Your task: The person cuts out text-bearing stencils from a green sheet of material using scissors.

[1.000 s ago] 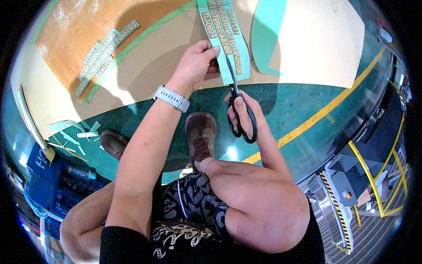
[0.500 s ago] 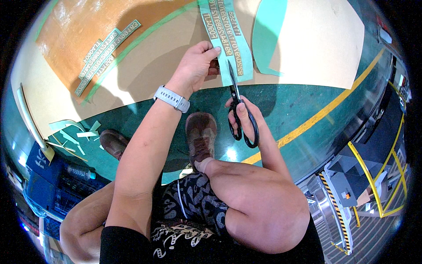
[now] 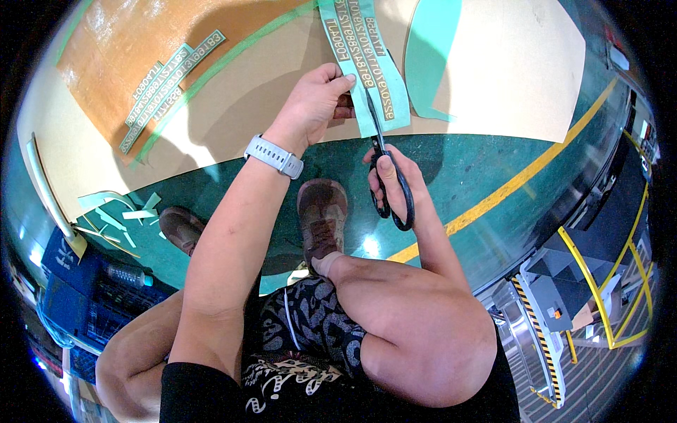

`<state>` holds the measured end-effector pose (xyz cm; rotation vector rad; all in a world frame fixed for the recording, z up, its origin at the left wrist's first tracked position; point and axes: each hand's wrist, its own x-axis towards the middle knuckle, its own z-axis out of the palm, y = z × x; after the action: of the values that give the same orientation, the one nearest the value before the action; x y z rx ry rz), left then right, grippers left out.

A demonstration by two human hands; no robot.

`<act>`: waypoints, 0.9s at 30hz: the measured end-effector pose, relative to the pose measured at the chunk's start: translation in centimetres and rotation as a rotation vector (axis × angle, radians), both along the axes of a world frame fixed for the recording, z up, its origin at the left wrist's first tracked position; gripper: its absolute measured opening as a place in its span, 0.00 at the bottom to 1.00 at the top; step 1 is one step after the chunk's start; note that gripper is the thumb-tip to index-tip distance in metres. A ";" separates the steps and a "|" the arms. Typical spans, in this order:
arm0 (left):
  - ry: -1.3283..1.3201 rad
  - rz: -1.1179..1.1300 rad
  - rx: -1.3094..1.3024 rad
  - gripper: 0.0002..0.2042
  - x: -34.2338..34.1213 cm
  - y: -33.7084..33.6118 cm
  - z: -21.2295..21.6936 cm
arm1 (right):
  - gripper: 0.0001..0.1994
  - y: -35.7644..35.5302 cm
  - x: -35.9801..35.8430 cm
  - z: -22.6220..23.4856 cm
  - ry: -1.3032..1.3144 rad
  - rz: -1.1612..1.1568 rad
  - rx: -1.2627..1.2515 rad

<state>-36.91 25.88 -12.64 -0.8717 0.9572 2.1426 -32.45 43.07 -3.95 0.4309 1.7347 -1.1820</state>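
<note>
My left hand [image 3: 321,102], with a pale grey watch band [image 3: 273,156] on its wrist, pinches the left edge of a light green stencil sheet [image 3: 399,113] between thumb and fingers. Rows of cut-out characters run lengthwise along this sheet. Black-handled scissors [image 3: 379,134] are in my right hand [image 3: 402,180], its thumb and fingers around the handles. Their blades point away from me and lie in the sheet's near end, between two rows of characters. The sheet's far end runs out of the picture at the top.
Beneath the sheet lies a large tan board [image 3: 486,116] with an orange-brown area [image 3: 113,42] edged in green tape. Another stencil piece [image 3: 173,88] rests there. Green scraps [image 3: 120,215] litter the floor at left, near a blue crate [image 3: 106,303]. Yellow railings [image 3: 599,282] stand at right.
The scissors have moved slightly farther up the sheet, and their handles look closer together. The sheet's near end has shifted a little to the right. My left hand keeps its pinch.
</note>
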 end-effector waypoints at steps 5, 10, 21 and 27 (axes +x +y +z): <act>0.016 0.009 -0.002 0.06 0.0 0.0 0.0 | 0.25 -0.2 -0.1 0.1 -0.024 -0.029 -0.001; 0.006 0.026 -0.001 0.06 0.0 0.0 -0.1 | 0.24 -0.2 0.2 0.0 0.057 -0.020 -0.023; -0.015 0.007 -0.012 0.06 0.0 -0.1 -0.1 | 0.22 -0.1 0.9 -0.7 0.148 -0.019 0.002; 0.006 0.004 -0.020 0.07 -0.1 -0.1 0.0 | 0.23 -0.2 0.9 -0.5 0.123 0.000 0.000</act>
<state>-36.97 25.73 -12.62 -0.8783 0.9827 2.1433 -31.60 42.88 -4.44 0.3647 1.8401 -1.2308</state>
